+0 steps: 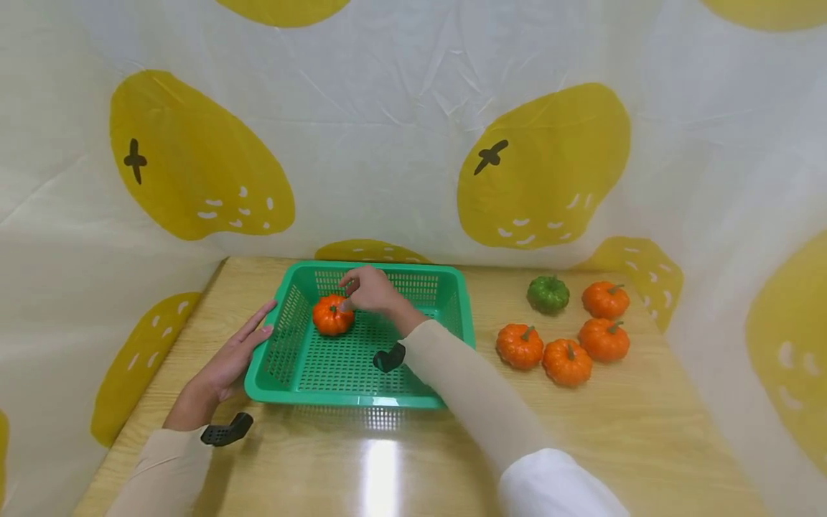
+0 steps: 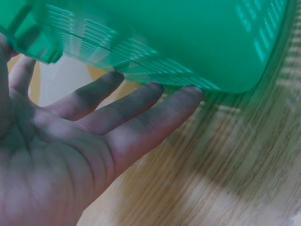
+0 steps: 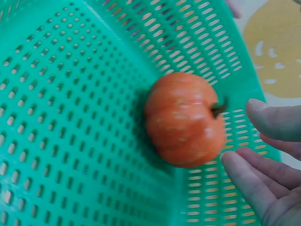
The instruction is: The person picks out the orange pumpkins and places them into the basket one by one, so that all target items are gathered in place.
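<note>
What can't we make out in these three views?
Head: part of the green basket's right side, behind the right sleeve.
Right wrist: the underside of the pumpkin in it, turned away; the rest of the right hand, cut off by the right edge; fingertip contact with the pumpkin, unclear.
Left wrist: much of the basket, cut off by the top edge.

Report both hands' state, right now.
Left hand: open, touching the green basket.
Right hand: open, holding nothing, near the pumpkin in the basket.
</note>
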The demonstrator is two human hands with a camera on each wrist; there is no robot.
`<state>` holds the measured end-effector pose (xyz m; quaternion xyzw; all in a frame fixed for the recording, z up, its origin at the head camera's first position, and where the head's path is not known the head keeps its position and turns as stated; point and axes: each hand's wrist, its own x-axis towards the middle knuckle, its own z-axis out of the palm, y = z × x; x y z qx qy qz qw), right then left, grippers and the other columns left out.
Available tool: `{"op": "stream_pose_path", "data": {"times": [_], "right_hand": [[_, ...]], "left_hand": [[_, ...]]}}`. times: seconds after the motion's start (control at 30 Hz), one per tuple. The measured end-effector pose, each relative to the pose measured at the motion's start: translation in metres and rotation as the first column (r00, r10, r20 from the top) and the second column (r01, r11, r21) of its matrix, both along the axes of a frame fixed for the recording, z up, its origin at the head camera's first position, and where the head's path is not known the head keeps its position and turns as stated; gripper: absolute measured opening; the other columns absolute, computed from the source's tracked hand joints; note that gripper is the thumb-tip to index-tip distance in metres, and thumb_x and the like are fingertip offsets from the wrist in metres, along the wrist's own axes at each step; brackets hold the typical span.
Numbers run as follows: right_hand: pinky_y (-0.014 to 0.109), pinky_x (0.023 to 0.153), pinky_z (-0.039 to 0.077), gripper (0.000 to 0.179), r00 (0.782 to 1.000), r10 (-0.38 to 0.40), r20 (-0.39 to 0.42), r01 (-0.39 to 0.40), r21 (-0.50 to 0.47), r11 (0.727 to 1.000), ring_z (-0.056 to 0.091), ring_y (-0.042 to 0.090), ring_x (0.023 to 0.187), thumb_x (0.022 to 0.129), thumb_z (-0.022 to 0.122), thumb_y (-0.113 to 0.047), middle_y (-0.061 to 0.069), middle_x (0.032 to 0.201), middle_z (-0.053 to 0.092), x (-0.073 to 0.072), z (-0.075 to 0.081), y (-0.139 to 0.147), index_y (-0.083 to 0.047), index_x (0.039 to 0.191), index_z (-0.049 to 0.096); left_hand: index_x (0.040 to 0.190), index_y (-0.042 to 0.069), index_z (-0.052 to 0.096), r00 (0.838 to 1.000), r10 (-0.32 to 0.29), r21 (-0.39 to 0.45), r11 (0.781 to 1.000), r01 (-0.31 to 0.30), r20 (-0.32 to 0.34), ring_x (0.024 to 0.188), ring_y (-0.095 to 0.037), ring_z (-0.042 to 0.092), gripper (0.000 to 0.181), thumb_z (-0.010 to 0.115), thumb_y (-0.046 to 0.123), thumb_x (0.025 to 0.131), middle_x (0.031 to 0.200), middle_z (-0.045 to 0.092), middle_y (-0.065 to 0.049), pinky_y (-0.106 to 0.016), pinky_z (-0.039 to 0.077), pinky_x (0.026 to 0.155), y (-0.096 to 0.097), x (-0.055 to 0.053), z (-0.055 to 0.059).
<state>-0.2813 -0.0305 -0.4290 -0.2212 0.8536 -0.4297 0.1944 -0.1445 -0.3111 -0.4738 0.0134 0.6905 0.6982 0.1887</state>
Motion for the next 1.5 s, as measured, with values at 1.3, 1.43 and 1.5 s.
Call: {"op": "stream_pose_path", "data": {"times": [1.3,1.43,1.5], "right_hand": [[0.04,0.099,0.058,0.03,0.999,-0.034,0.021,0.038,-0.192,0.981,0.075,0.022,0.101,0.088,0.083,-0.006,0.012,0.112,0.079,0.001,0.059,0.052,-0.002,0.117,0.077],[0.04,0.097,0.059,0.025,0.999,-0.028,0.021,0.032,-0.201,0.979,0.074,0.02,0.102,0.089,0.083,-0.008,0.012,0.113,0.079,0.005,0.063,0.057,-0.006,0.113,0.078],[0.039,0.096,0.059,0.023,1.0,-0.027,0.015,0.03,-0.207,0.978,0.073,0.02,0.101,0.089,0.083,-0.008,0.012,0.112,0.079,0.006,0.065,0.059,-0.007,0.111,0.079]], "left_hand": [[0.167,0.044,0.003,1.0,0.005,-0.006,1.0,-0.005,-0.016,0.109,-0.017,0.07,0.062,0.036,0.042,0.114,0.136,0.05,0.011,-0.042,0.062,0.088,-0.013,-0.005,-0.004],[0.167,0.044,0.003,1.0,0.007,0.0,1.0,-0.007,-0.005,0.109,-0.018,0.07,0.062,0.036,0.042,0.114,0.136,0.05,0.008,-0.043,0.062,0.088,-0.013,-0.005,-0.003],[0.167,0.044,0.002,1.0,0.007,0.004,1.0,-0.007,-0.003,0.11,-0.019,0.07,0.063,0.036,0.042,0.114,0.137,0.049,0.006,-0.043,0.062,0.089,-0.013,-0.005,-0.003]]}}
